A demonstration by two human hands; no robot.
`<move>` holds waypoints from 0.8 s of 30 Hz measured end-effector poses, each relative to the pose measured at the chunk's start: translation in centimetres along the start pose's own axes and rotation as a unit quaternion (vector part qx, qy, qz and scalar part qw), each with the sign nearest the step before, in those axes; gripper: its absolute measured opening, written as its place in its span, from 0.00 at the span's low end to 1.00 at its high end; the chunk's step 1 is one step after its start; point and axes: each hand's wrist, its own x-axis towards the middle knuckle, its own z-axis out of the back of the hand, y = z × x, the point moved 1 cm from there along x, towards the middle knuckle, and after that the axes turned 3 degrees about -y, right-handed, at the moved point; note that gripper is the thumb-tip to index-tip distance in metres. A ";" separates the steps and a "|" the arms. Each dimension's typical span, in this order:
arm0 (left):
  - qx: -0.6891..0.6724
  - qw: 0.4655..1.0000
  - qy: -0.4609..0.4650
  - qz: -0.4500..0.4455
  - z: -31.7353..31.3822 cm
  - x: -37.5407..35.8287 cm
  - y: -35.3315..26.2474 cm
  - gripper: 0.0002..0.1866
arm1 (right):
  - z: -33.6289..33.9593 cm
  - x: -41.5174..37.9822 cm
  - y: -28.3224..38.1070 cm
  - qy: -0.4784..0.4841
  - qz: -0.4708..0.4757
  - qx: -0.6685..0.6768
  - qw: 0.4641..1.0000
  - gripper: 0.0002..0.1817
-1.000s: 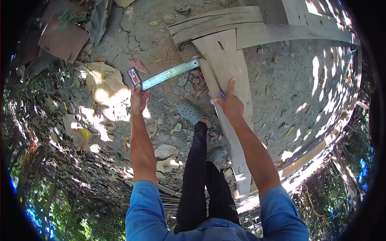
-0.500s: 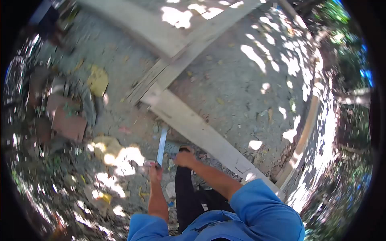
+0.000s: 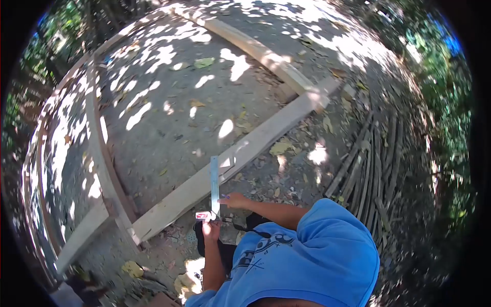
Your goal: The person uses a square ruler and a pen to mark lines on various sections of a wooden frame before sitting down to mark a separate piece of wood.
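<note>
My left hand (image 3: 210, 229) is closed on the handle end of a try square (image 3: 215, 179), low in the middle of the head view. Its long metal blade points away from me and overlaps a wooden beam (image 3: 184, 197) lying on the ground. A red and white patch shows on the handle. To the right of the blade, my right hand (image 3: 235, 200) has its fingers pinched together right at the blade's edge. A small dark purple bit shows at those fingertips, too small to name.
Another beam (image 3: 255, 51) joins the far right end of the near one, and a long beam (image 3: 97, 123) meets its left end, forming a frame. Thin sticks (image 3: 365, 169) lie piled at the right. Dry leaves (image 3: 281, 148) and a yellowish leaf (image 3: 133, 269) litter the dirt.
The view has swung round to another stretch of the beam frame. The try square is now over the beam, and my right hand has moved from my knee to the blade.
</note>
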 end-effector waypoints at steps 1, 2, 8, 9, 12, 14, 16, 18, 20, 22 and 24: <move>0.053 0.998 0.018 0.030 -3.7 0.4 2.3 0.08 | 2.7 -1.6 -2.1 -0.038 0.005 0.067 0.997 0.33; 0.100 0.993 0.030 0.059 -7.0 0.4 4.8 0.08 | 4.7 -3.6 -4.2 -0.049 -0.005 0.085 0.995 0.33; 0.285 0.947 0.046 0.138 -20.8 0.4 15.4 0.12 | 14.5 -9.3 -11.3 -0.226 -0.056 0.458 0.858 0.21; 0.314 0.938 0.040 0.140 -21.9 0.6 16.4 0.15 | 15.6 -9.1 -12.2 -0.254 -0.048 0.423 0.868 0.20; 0.431 0.882 0.007 0.189 -26.5 0.3 18.2 0.22 | 19.5 -9.2 -14.0 -0.286 0.032 0.361 0.887 0.19; 0.519 0.833 0.001 0.193 -28.7 1.6 19.7 0.32 | 22.3 -9.0 -16.6 -0.281 0.031 0.362 0.888 0.19; 0.667 0.735 -0.027 0.122 -31.6 3.7 22.4 0.42 | 27.1 -10.2 -19.4 -0.273 0.035 0.332 0.902 0.20; 0.706 0.701 -0.029 0.096 -33.5 7.6 26.6 0.50 | 30.9 -10.5 -24.4 -0.281 0.032 0.345 0.895 0.21; 0.769 0.581 0.198 -0.178 -34.3 15.0 32.4 0.53 | 37.1 -12.3 -29.9 -0.290 -0.039 0.321 0.901 0.22; 0.803 0.389 0.365 -0.265 -45.3 14.1 39.4 0.46 | 41.1 -13.1 -36.9 -0.335 -0.063 0.350 0.872 0.21; 0.782 0.252 0.534 -0.201 -53.2 15.7 46.5 0.38 | 46.6 -13.5 -43.2 -0.347 -0.076 0.363 0.861 0.20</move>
